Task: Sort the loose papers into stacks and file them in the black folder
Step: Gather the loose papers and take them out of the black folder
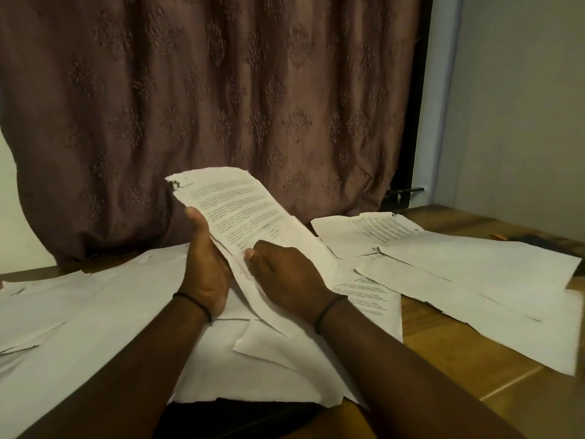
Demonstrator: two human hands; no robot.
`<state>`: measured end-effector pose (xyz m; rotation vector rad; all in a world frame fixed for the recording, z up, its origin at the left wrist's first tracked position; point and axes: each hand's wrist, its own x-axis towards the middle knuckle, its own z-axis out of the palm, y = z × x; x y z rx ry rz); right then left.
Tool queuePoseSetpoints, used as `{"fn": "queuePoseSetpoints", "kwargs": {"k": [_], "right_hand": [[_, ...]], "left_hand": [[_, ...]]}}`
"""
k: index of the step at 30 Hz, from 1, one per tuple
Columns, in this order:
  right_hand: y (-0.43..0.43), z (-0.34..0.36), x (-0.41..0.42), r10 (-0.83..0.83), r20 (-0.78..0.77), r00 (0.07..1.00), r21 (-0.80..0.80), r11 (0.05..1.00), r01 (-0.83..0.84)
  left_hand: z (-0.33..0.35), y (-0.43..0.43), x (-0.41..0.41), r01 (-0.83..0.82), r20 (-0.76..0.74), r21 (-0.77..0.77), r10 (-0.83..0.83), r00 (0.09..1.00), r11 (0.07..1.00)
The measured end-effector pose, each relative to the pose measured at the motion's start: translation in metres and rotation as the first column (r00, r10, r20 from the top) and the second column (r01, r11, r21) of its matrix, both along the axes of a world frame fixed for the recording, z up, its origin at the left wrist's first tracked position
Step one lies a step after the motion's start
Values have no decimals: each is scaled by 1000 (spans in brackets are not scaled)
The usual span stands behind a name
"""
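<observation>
Above the table, left grip and right grip both clasp one paper sheaf.

The wooden table bears scattered loose papers.

Position: head-worn, at the near edge of the brown wooden table
Facing: forward and down, towards the brown patterned curtain
Range: close

Mauve-brown curtain with embossed damask motifs across the upper frame, white sheaf I hold with rows of grey-black print, white loose papers, honey-brown wooden table, 2 black wristbands, pale grey wall upper right
</observation>
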<state>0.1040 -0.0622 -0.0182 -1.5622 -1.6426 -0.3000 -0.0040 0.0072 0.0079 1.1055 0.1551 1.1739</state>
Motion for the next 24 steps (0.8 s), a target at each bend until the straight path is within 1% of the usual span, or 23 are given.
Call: {"fn": "queuePoseSetpoints", "kwargs": {"k": [1,3,6,8,9,10,11,12,13,15,17,18,19,20,24], "right_hand": [[-1,-1,3,8,-44,999,-2,1000,-8],[-3,-3,8,40,-131,991,-25,999,-44],[-5,-2,11,128,-254,959,-82,985,-153],[-7,3,14,134,-366,921,-45,986,-161],[-9,6,19,93,-394,914,-1,995,-102],[-9,8,28,2,-369,929,41,999,14],[-10,8,40,-139,-304,943,61,984,165],[-12,8,56,-300,-233,925,58,945,321],[-16,6,73,-451,-185,873,29,885,464],[-26,-1,111,-681,-116,723,-93,733,674],[-34,-9,140,-826,-42,562,-233,555,799],[-36,-12,151,-869,-19,495,-295,478,827],[-37,-14,158,-894,-13,449,-352,424,834],[-37,-16,164,-906,-13,424,-404,393,826],[-36,-25,178,-924,14,382,-563,308,767]], "left_hand": [[-1,1,0,13,-13,-2,-13,1000,1000],[-5,4,2,-21,-99,-34,17,995,999],[-14,10,8,-189,-268,-57,167,949,980],[-17,14,9,-257,-324,-101,212,922,961],[-18,16,9,-282,-340,-133,223,914,950],[-18,18,8,-302,-355,-161,230,906,940],[-18,21,7,-312,-367,-184,229,901,932],[-18,23,5,-311,-378,-203,219,900,928],[-18,24,3,-305,-392,-216,204,897,927],[-18,25,1,-281,-423,-231,164,891,931],[-17,26,-1,-236,-444,-249,106,890,939],[-18,26,-2,-210,-454,-254,75,888,944],[-18,27,-3,-184,-464,-256,46,885,949],[-19,27,-3,-159,-473,-260,18,881,952],[-22,30,-7,-81,-505,-295,-83,859,952]]}}
